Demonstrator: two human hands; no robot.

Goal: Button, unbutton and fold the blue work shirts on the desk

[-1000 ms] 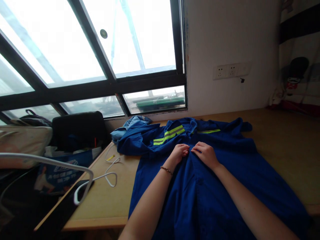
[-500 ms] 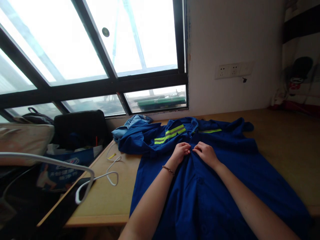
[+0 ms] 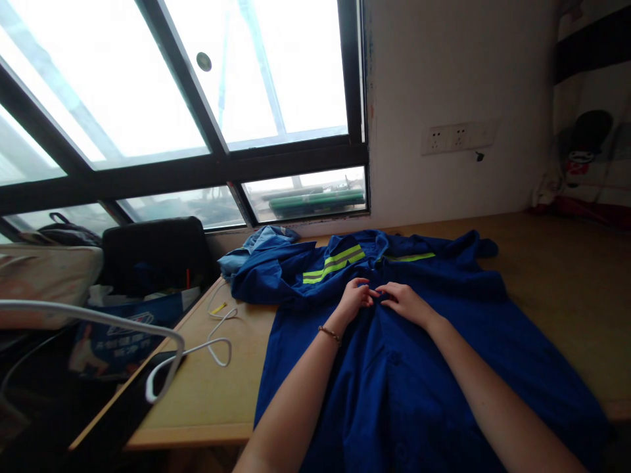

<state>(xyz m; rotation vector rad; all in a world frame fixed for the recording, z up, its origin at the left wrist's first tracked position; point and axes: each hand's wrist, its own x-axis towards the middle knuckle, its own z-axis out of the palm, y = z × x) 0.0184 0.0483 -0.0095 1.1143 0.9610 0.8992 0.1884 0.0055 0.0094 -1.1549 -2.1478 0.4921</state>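
A dark blue work jacket [image 3: 315, 355] with yellow-green reflective strips lies spread front up, its lower part toward me. Both hands meet at its front opening, just below the collar. My left hand [image 3: 355, 299], with a bracelet at the wrist, pinches the edge of the front placket from the left. From the other side my right hand [image 3: 401, 302] has thumb and fingertips closed on the same cloth. The fingertips of the two hands almost touch. Any button between them is too small to make out. Farther down the placket, a button shows faintly.
The jacket rests on a wooden table [image 3: 211, 401]. Light blue cloth [image 3: 269, 240] is bunched by its left sleeve. A white cable [image 3: 217, 348] loops over the table's left side. Beyond the left edge are a black chair [image 3: 158, 253] and bags. A window and wall sockets [image 3: 458, 136] stand behind.
My hands have drawn closer together at the placket, and the left fingers now reach out toward the right fingertips. The jacket lies as before; the view has shifted slightly.
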